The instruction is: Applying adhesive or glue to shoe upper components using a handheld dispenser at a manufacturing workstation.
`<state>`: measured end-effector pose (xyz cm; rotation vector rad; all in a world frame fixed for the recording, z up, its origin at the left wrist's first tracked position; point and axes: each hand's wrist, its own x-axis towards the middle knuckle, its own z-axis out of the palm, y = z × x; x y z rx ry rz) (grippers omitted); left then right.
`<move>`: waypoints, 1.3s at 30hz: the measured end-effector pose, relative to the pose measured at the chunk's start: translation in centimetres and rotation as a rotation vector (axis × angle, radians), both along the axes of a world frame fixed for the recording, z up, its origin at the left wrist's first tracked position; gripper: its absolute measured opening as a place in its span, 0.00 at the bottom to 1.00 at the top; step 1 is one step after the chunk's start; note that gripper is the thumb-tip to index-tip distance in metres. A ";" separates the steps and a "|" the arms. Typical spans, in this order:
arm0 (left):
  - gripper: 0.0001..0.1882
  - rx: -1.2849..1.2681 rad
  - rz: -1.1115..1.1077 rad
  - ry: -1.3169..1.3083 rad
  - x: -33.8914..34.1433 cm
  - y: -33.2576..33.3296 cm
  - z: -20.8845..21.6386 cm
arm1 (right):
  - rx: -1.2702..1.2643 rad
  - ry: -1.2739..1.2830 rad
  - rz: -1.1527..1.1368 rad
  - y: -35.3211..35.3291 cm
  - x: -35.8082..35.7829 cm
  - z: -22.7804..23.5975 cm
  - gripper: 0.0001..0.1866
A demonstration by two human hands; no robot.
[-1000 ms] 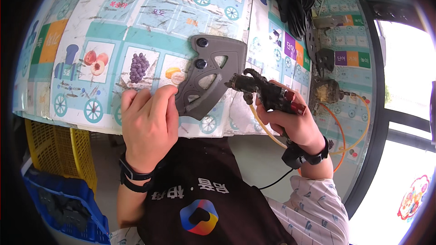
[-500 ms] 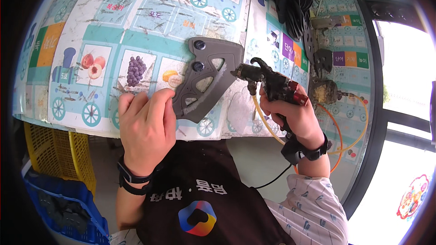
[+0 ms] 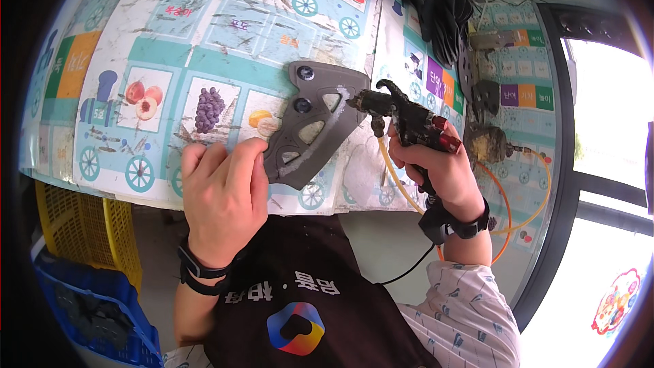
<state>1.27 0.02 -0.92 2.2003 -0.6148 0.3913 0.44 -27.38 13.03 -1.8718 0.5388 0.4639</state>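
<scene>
A dark grey, flat, curved panel [image 3: 328, 146] with cut-out openings and two round dark spots near its upper end lies on the table. Whitish coating shows along its right side. My left hand [image 3: 225, 204] pinches the panel's lower left edge between thumb and fingertips. My right hand [image 3: 443, 174] is wrapped around the grip of a stained black spray gun [image 3: 409, 112] with red parts at its rear. The nozzle points left at the panel's upper right edge, very close to it. A yellowish hose [image 3: 398, 176] hangs from the gun. Some right-hand fingers are hidden.
Fruit-patterned, stained sheeting covers the table [image 3: 160, 54]. Dark grey pieces [image 3: 426, 7] are heaped at the far right. An orange hose [image 3: 507, 208] loops beside my right arm. Below the table's left edge stand a yellow crate [image 3: 88, 232] and a blue crate [image 3: 139, 324] holding dark pieces.
The whitish coating now reaches further up the panel's right side. The panel sits slightly lower and to the right in view, with the table shifted likewise. Both hands keep their holds.
</scene>
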 end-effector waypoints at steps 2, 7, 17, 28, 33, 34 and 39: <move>0.11 0.002 0.001 -0.017 0.0 0.0 0.0 | -0.003 0.005 0.007 0.4 0.2 0.1 0.13; 0.10 0.007 -0.009 0.024 -0.1 0.2 0.2 | -0.017 -0.012 0.035 1.4 0.5 -0.1 0.12; 0.12 -0.002 -0.007 -0.015 0.0 0.2 0.0 | -0.008 0.025 0.053 2.4 0.7 0.0 0.13; 0.09 -0.007 0.000 -0.005 0.0 0.1 0.0 | -0.046 0.065 0.071 1.5 -0.9 0.4 0.19; 0.09 -0.013 0.002 -0.008 -0.1 0.2 0.0 | -0.030 0.096 0.020 1.1 -2.2 0.6 0.21; 0.09 -0.019 -0.001 -0.006 -0.1 0.1 0.0 | -0.030 0.096 0.021 1.0 -2.3 0.6 0.21; 0.09 -0.024 0.009 -0.012 -0.2 0.0 0.0 | -0.009 0.075 0.001 0.9 -2.6 0.1 0.26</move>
